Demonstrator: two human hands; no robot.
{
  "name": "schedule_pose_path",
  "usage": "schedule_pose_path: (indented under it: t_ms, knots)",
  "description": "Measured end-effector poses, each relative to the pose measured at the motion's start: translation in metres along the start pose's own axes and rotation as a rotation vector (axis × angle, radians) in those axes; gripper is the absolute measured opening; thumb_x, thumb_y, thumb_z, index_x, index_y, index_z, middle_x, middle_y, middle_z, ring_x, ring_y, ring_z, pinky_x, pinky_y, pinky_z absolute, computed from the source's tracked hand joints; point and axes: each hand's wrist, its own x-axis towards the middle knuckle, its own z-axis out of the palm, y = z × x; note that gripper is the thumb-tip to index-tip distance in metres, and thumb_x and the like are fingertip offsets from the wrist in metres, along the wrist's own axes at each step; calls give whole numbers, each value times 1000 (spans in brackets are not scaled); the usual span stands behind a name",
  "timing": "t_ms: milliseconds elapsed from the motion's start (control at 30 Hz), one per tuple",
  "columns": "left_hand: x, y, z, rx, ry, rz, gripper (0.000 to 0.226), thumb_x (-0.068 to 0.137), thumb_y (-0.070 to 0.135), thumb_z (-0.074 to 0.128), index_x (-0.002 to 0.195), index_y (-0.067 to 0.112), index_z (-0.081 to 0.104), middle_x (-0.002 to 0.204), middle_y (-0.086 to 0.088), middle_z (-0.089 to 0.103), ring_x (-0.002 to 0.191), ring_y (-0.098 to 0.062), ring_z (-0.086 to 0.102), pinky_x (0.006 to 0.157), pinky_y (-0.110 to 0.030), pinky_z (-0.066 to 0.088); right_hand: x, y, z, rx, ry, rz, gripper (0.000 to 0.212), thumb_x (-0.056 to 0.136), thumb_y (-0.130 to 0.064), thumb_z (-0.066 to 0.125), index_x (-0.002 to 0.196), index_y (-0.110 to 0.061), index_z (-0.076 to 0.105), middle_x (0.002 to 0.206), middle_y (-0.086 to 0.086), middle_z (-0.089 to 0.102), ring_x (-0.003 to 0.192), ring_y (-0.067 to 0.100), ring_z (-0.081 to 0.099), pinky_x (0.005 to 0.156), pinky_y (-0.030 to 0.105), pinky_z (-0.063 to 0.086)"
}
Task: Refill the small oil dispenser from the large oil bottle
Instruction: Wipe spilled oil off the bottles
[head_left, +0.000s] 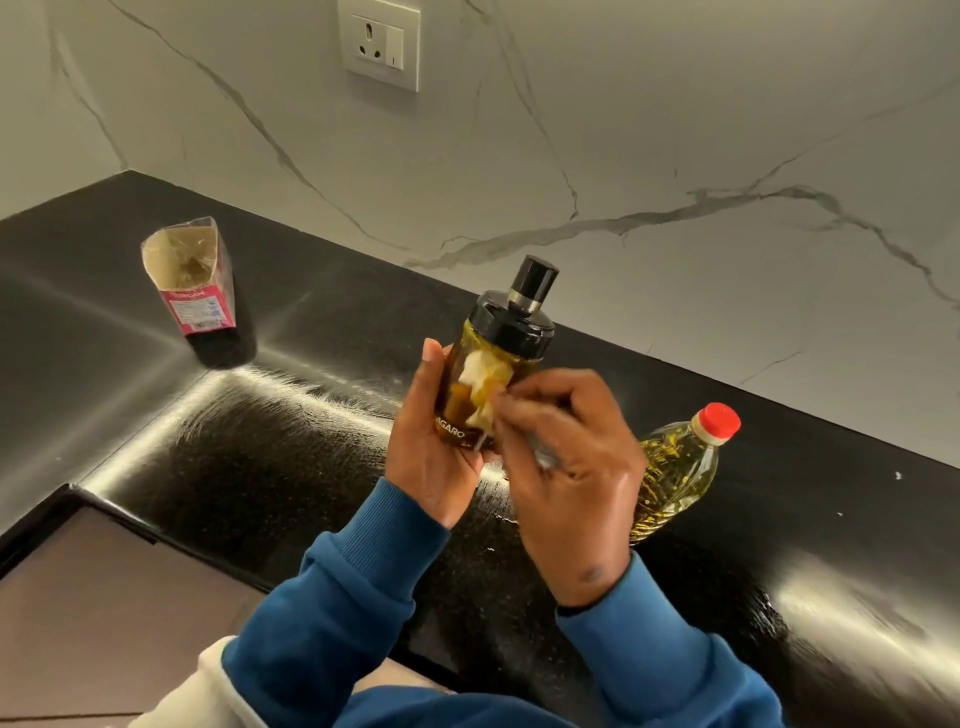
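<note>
Far left on the black surface (156, 415) an opened carton (189, 280) stands, not part of the job; left hand (434, 447) holds the small oil dispenser (491, 374) up off the surface, tilted, fingers and thumb curled round the lower glass body, so that grip is closed on it; black cap (519, 312) and pump top sit on the dispenser, so it is not yet opened for filling; some oil shows inside, level unclear; right hand (566, 467) is at the dispenser's front, fingertips pinching or rubbing a pale patch (485, 384), maybe a label or tissue, cannot tell which; motion blur there; large oil bottle (675, 473) stands on the surface just right of the right hand, red cap (719, 422) on, mostly full; judgement: early stage, nothing poured; left to do: uncap both, pour, recap.
</note>
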Motion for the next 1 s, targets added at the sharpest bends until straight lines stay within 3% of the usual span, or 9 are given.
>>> schedule_pose_path:
  t_ms: [67, 167, 267, 400, 533, 633, 700, 767, 1000]
  knots:
    - [-1, -2, 2, 58, -10, 8, 60, 83, 65, 63, 117, 16, 69, 104, -7, 72, 92, -24, 66, 75, -36, 52, 16, 4, -3, -20, 60, 5, 7, 85, 0, 76, 92, -1, 76, 97, 12, 64, 87, 5, 59, 74, 15, 52]
    - [0, 1, 8, 126, -22, 16, 101, 65, 68, 84, 138, 7, 50, 109, -11, 68, 89, -26, 68, 70, -37, 51, 27, 13, -5, -40, 128, 29, 10, 86, 1, 73, 96, -1, 75, 99, 12, 64, 88, 9, 62, 74, 18, 55]
    - [1, 3, 11, 103, -5, 45, 108, 63, 64, 87, 142, 3, 45, 110, -12, 67, 90, -26, 68, 71, -36, 56, 14, 15, -3, -48, 81, 33, 9, 85, 4, 72, 91, -2, 76, 100, 11, 65, 91, 8, 62, 75, 19, 55]
    - [6, 6, 6, 18, 24, 48, 90, 69, 61, 84, 133, 4, 58, 111, -15, 71, 99, -27, 71, 83, -37, 60, -11, 8, 4, -40, -9, 8, 9, 86, 0, 70, 91, -3, 77, 105, 12, 66, 99, 10, 63, 82, 22, 56]
    - [6, 7, 8, -16, 19, -22, 98, 81, 63, 74, 148, -3, 43, 118, -17, 60, 106, -32, 59, 98, -44, 45, -10, -1, 3, -16, -15, -3, 16, 86, -4, 74, 102, -1, 76, 114, 15, 62, 108, 17, 62, 87, 26, 56]
    - [6, 4, 10, 7, 26, -31, 62, 90, 60, 58, 126, 10, 66, 108, -11, 70, 90, -24, 69, 72, -32, 58, 8, 4, -3, -36, 96, -9, 14, 86, 1, 73, 99, 1, 76, 113, 19, 61, 106, 20, 61, 85, 29, 57]
    - [6, 3, 13, 18, 18, -52, 60, 96, 60, 46, 127, 11, 63, 102, -12, 71, 77, -21, 70, 47, -25, 55, 22, 11, -7, 10, 149, 44, 12, 86, 4, 71, 98, 2, 75, 111, 16, 62, 103, 19, 63, 82, 32, 58]
    - [5, 4, 17, -4, 4, -93, 63, 97, 61, 41, 131, 10, 59, 102, -14, 70, 72, -20, 71, 41, -24, 53, 28, 16, -9, 65, 159, 96, 11, 87, 5, 71, 96, 2, 74, 110, 13, 64, 100, 19, 66, 79, 35, 60]
    - [9, 10, 14, 30, 42, -19, 76, 91, 62, 49, 140, 5, 52, 110, -15, 70, 93, -27, 71, 75, -38, 62, -2, 1, -3, 58, 60, 107, 15, 84, -3, 78, 99, -2, 76, 110, 9, 66, 103, 9, 65, 82, 25, 57]
